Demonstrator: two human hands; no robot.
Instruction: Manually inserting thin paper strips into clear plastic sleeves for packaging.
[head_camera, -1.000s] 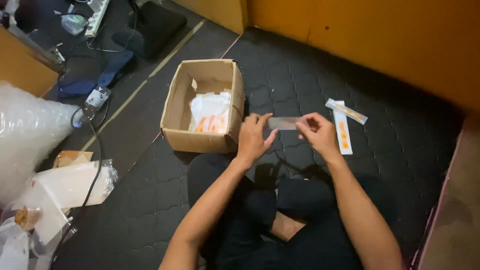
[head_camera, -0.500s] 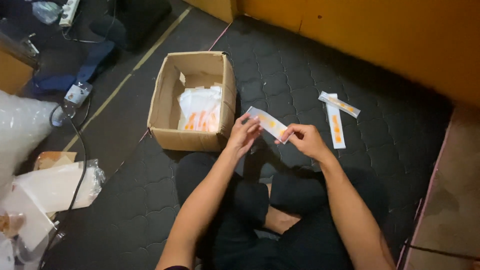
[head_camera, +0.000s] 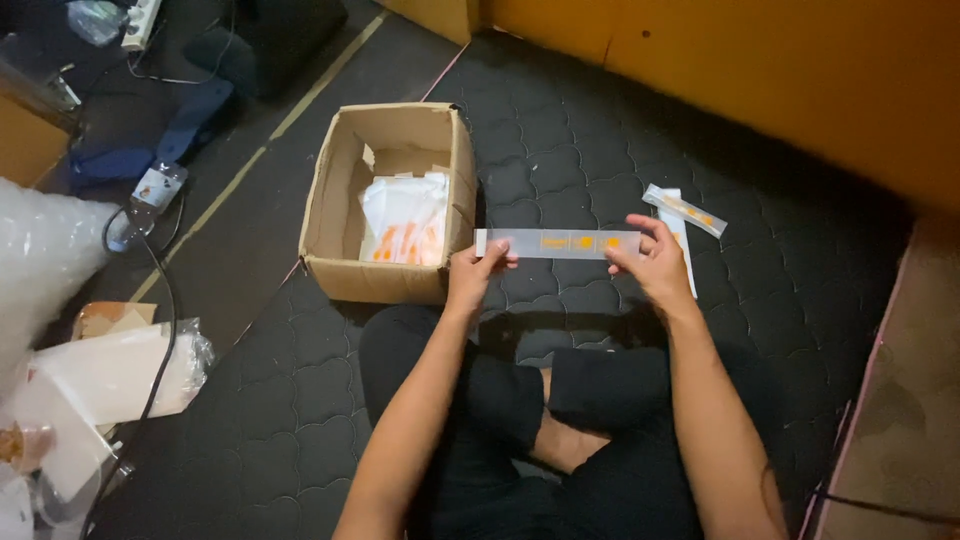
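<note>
I hold a long, narrow clear packet (head_camera: 556, 243) with orange pieces inside, stretched level between both hands above the dark quilted mat. My left hand (head_camera: 472, 275) pinches its left end and my right hand (head_camera: 650, 262) pinches its right end. An open cardboard box (head_camera: 330, 215) stands just left of my left hand, with several similar white-and-orange packets (head_camera: 403, 217) inside. Two more narrow packets (head_camera: 686, 210) lie on the mat just beyond my right hand.
My crossed legs in black fill the near middle. An orange wall (head_camera: 760, 70) runs along the back right. At left lie bubble wrap (head_camera: 40, 260), plastic bags and paper (head_camera: 110, 375), a black cable (head_camera: 165, 300), and a blue item (head_camera: 185, 125).
The packet was held tilted and bunched near the box; now it is pulled out straight and level between both hands, and the right hand has moved out to the right.
</note>
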